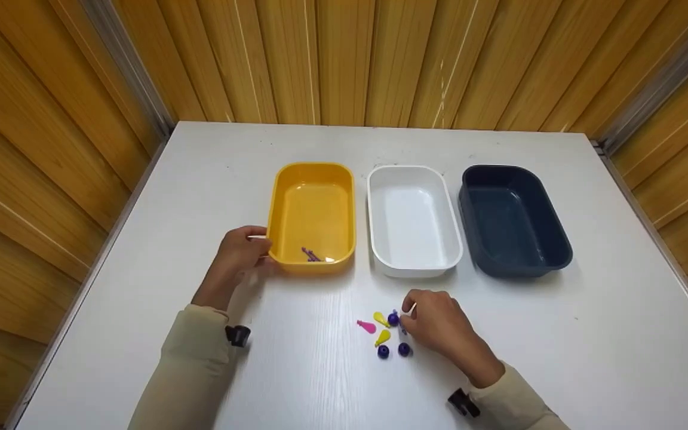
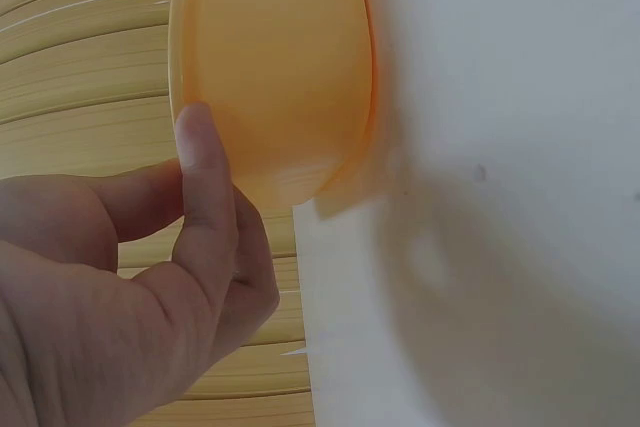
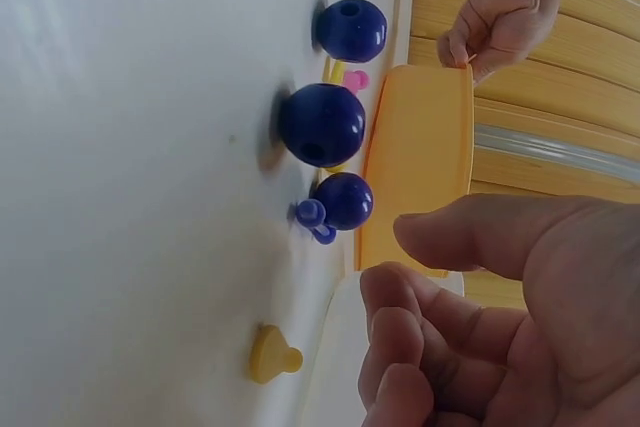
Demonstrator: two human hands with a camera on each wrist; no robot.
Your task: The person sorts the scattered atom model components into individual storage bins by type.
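a person's two hands work over a white bench (image 1: 296, 364) with wood-panelled walls (image 1: 344, 60) behind it. three open trays stand side by side: a yellow tray (image 1: 313, 209) on the left, a white tray (image 1: 414, 221) in the middle, a dark blue tray (image 1: 508, 224) on the right. a few thin purple pieces (image 1: 310, 255) lie inside the yellow tray, by its near wall.

the left hand (image 1: 242, 248) grips the yellow tray at its left side, near the closest corner. the right hand (image 1: 439, 319) is low over the bench in front of the white tray — thumb and forefinger slightly parted, other fingers curled, nothing visible between the tips.

just beside those fingertips lies a small purple peg (image 3: 311, 212), close against one of three dark round beads (image 1: 404, 349). two yellow pieces (image 1: 383, 337) and a pink piece (image 1: 367, 326) lie near the beads; the right wrist view also shows a lone yellow piece (image 3: 268, 355) apart from them.

the step in hand seems to be picking up the peg. a narrow fingertip pinch, lifted straight up, would suit it best — a sideways sweep could set the round beads rolling. a light, steady left grip should be enough to stop the tray sliding.
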